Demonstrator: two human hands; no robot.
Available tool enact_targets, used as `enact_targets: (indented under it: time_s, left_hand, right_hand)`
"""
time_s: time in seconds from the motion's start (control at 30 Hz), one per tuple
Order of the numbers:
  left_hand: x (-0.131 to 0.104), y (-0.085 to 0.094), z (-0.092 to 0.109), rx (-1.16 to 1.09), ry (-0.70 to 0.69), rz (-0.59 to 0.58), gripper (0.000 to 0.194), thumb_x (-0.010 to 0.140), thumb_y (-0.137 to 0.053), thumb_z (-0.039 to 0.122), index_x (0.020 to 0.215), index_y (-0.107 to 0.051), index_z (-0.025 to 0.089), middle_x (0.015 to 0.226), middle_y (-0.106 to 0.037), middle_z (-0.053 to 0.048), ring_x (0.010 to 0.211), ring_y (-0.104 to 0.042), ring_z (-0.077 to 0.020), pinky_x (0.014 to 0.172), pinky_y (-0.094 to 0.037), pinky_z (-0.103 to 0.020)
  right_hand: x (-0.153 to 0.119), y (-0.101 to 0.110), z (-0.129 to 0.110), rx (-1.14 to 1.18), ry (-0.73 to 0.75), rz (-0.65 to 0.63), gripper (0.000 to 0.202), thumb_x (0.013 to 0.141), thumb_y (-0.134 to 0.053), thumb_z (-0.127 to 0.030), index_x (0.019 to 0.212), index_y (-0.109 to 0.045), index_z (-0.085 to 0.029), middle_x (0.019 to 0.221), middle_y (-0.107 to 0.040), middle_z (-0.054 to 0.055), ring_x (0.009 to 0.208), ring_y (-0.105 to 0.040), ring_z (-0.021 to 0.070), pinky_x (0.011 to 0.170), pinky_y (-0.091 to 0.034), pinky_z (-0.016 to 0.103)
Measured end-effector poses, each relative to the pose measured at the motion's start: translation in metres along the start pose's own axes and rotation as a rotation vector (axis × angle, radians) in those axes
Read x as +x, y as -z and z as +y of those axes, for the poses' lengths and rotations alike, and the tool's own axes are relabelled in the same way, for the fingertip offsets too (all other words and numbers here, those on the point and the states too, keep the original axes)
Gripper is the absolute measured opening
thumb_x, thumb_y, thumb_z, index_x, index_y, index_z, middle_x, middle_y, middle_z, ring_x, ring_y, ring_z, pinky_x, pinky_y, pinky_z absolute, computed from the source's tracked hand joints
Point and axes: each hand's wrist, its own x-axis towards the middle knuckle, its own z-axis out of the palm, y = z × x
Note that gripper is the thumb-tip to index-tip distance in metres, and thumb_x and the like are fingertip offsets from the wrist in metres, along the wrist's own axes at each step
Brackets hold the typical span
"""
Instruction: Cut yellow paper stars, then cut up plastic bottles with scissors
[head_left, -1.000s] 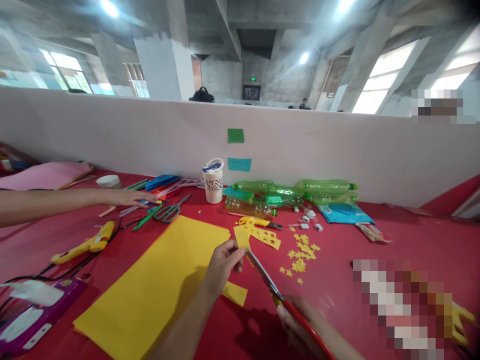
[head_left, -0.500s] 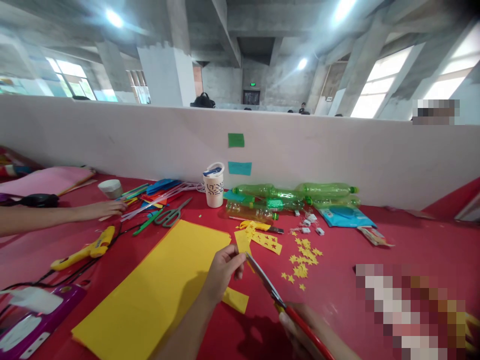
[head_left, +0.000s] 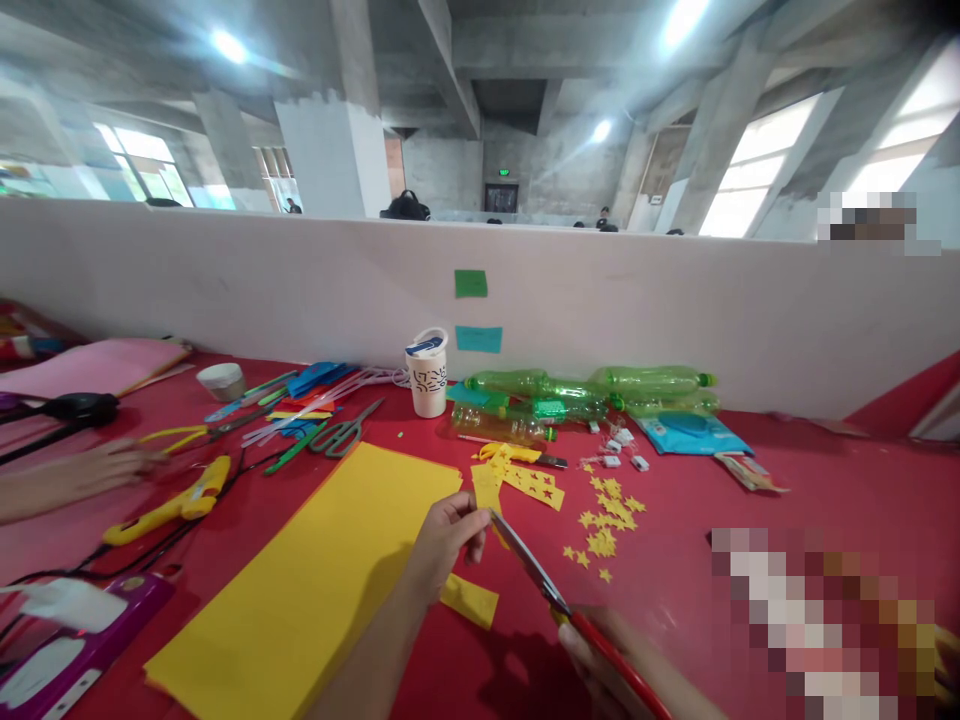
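Observation:
My left hand (head_left: 450,535) pinches a small piece of yellow felt-like sheet (head_left: 490,513), mostly hidden by the fingers. My right hand (head_left: 600,650) grips red-handled scissors (head_left: 551,590), whose blade tips meet the piece at my left fingertips. Beyond them lie yellow strips with star-shaped holes (head_left: 534,484) and a yellow utility knife (head_left: 517,453). Small yellow stars (head_left: 611,510) are scattered to the right. A large yellow sheet (head_left: 322,570) lies under my left forearm, with a short yellow strip (head_left: 472,602) by the wrist.
Green plastic bottles (head_left: 525,383) and a white cup (head_left: 430,380) stand along the white partition (head_left: 300,280). Grey scissors (head_left: 341,430), a yellow glue gun (head_left: 176,502) and a purple power strip (head_left: 97,640) are left. Another person's hand (head_left: 105,470) holds a yellow-handled tool (head_left: 180,433).
The other person's hand has drawn back left and nearer, now with the yellow-handled tool. My hands and the scissors have hardly moved.

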Motion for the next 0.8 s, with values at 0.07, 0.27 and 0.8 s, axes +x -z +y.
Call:
enact_targets:
  time_s: [0.07, 0.27, 0.8]
  left_hand:
    - [0.000, 0.000, 0.000, -0.007, 0.009, -0.002, 0.022, 0.073, -0.060, 0.031, 0.062, -0.048, 0.016, 0.048, -0.051, 0.004, 0.038, -0.043, -0.0063, 0.040, -0.031, -0.019]
    - [-0.002, -0.004, 0.004, -0.007, 0.009, 0.028, 0.022, 0.072, -0.060, 0.029, 0.060, -0.048, 0.016, 0.045, -0.050, 0.005, 0.036, -0.042, -0.0056, 0.039, -0.030, -0.018]
    - [-0.003, -0.002, 0.001, -0.003, -0.033, 0.034, 0.021, 0.074, -0.059, 0.031, 0.064, -0.056, 0.013, 0.050, -0.055, 0.001, 0.041, -0.049, -0.0087, 0.042, -0.036, -0.021]
  right_hand:
    - [0.001, -0.001, 0.001, 0.037, -0.012, 0.013, 0.051, 0.070, -0.053, -0.070, 0.072, -0.047, -0.020, 0.052, -0.033, -0.008, 0.043, -0.031, 0.0066, 0.040, -0.024, 0.020]
    - [0.003, -0.003, 0.007, 0.073, -0.045, 0.088, 0.053, 0.067, -0.056, -0.071, 0.078, -0.049, -0.019, 0.055, -0.038, -0.007, 0.044, -0.035, 0.0070, 0.040, -0.026, 0.019]
    - [0.002, -0.001, 0.009, 0.085, -0.032, 0.098, 0.052, 0.068, -0.057, -0.069, 0.080, -0.053, -0.018, 0.055, -0.042, -0.007, 0.047, -0.041, 0.0078, 0.044, -0.029, 0.019]
